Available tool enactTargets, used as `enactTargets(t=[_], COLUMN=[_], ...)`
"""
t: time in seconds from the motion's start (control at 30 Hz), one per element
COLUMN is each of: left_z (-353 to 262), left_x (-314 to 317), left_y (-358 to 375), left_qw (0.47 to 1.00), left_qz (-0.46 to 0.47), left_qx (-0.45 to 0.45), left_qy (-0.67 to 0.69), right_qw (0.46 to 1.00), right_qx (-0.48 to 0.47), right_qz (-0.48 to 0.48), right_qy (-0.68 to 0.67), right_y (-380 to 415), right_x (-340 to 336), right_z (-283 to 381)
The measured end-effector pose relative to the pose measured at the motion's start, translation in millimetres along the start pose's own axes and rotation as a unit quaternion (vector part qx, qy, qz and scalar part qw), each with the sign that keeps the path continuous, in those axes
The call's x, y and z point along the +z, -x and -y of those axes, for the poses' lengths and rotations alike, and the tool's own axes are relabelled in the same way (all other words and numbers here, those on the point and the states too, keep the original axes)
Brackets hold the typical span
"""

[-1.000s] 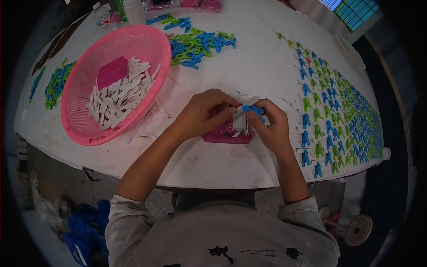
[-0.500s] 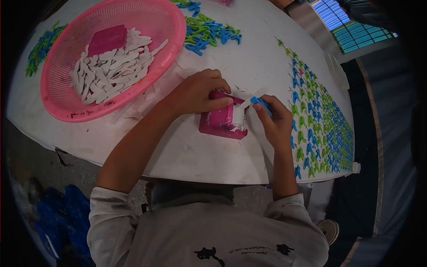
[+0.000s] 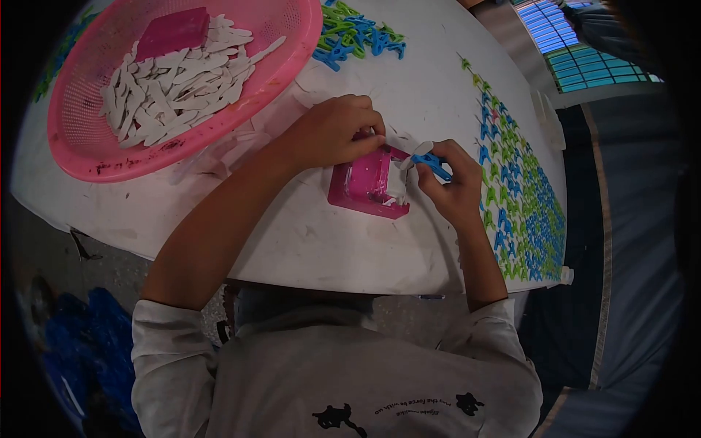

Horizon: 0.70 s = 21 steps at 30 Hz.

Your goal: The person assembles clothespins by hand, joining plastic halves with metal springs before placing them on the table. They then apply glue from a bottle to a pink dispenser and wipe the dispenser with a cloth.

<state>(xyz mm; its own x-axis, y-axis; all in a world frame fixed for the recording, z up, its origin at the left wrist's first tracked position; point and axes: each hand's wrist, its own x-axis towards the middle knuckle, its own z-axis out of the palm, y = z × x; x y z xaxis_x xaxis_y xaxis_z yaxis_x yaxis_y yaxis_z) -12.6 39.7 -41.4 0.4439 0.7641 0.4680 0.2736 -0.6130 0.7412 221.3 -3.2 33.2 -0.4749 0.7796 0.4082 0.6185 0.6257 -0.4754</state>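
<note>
**Both hands at the magenta box; blue clip in the right, left grip unverified**

The magenta box (image 3: pixel 369 182) sits on the table (image 3: pixel 321 255) in front of the wearer and serves as reference. The right hand (image 3: pixel 454 184) is closed on a blue clip (image 3: pixel 438 168), just right of the box. A pale strip (image 3: pixel 422 148) shows at the clip's front; fingers and clip overlap there, so whether the clip bites it cannot be told. The left hand (image 3: pixel 337 133) is at the box's far edge, thumb and fingers drawn together; what lies between the fingertips is hidden, and a pinch cannot be confirmed. The two hands are apart. White material (image 3: pixel 396 180) shows at the box's right end, its form hard to make out.

Left of the box and beyond it stands a pink basket (image 3: pixel 290 67), cut off by the upper frame edge, holding overlapping white pieces (image 3: pixel 175 95) and a magenta block (image 3: pixel 173 33). Beyond the box lies a clip pile (image 3: pixel 354 35), also cut off. Right of the box, rows of blue and green clips (image 3: pixel 522 212) blur together toward the table edge; the right hand hides some.
</note>
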Motion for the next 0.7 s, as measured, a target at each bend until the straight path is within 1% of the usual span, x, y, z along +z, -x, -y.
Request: enactTargets(t=[0.07, 0.17, 0.5, 0.7], left_z=[0.3, 0.6, 4.3, 4.6], left_x=[0.0, -0.3, 2.3, 2.7], left_y=[0.0, -0.4, 0.0, -0.2], left_qw=[1.000, 0.999, 0.999, 0.999], left_qz=[0.005, 0.007, -0.009, -0.012], left_qx=[-0.007, -0.012, 0.000, 0.013], left_qy=[0.024, 0.036, 0.047, 0.038], right_qw=[1.000, 0.999, 0.996, 0.994], right_qx=[-0.020, -0.020, -0.032, -0.061], right_qz=[0.012, 0.036, 0.058, 0.068], right_qy=[0.009, 0.022, 0.053, 0.066], right_y=[-1.2, -3.9, -7.0, -9.4], right_x=[1.1, -1.0, -5.6, -7.0], right_z=[-4.5, -2.1, -0.8, -0.1])
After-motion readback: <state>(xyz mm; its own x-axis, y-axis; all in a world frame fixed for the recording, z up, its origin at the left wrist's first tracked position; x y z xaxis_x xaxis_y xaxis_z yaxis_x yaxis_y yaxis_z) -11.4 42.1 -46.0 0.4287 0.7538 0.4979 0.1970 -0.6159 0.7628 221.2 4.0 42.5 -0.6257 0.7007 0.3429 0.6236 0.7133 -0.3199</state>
